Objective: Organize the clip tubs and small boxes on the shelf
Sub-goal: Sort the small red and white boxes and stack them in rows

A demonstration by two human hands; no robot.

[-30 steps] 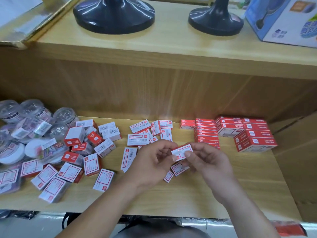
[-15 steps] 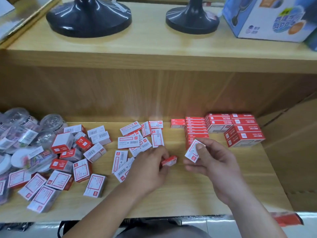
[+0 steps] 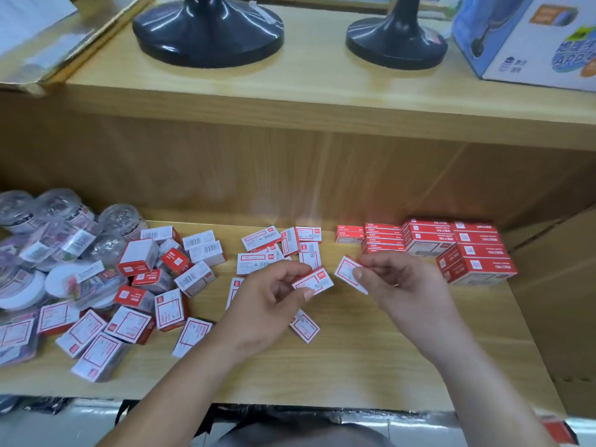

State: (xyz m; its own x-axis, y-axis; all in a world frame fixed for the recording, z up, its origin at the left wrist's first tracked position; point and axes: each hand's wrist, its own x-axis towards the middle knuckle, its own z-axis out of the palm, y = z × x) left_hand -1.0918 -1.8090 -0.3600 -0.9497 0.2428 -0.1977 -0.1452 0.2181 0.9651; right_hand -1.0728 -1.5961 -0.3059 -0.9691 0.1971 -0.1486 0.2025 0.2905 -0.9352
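The left hand (image 3: 267, 304), in the middle of the frame, pinches a small red-and-white box (image 3: 314, 282) between thumb and curled fingers, holding it above the shelf (image 3: 354, 369). Just to its right, the right hand (image 3: 403, 285) pinches a second small box (image 3: 348, 274) by one end, tilted, with its white label up. The two held boxes sit close together but apart. Below the left hand's fingers, another loose box (image 3: 304, 325) lies flat on the shelf.

Behind the hands, a scatter of flat boxes (image 3: 274, 250) lies at mixed angles. To the right of the frame, neat red stacks (image 3: 467, 250) stand against the back of the shelf. To the left, a jumble of larger boxes (image 3: 138, 304) spreads towards the front edge, and at the far left the clear clip tubs (image 3: 48, 240) are heaped together, some on their sides.

On the upper shelf (image 3: 322, 101) at the top of the frame stand two black round bases (image 3: 208, 30) and a blue carton (image 3: 529, 37).
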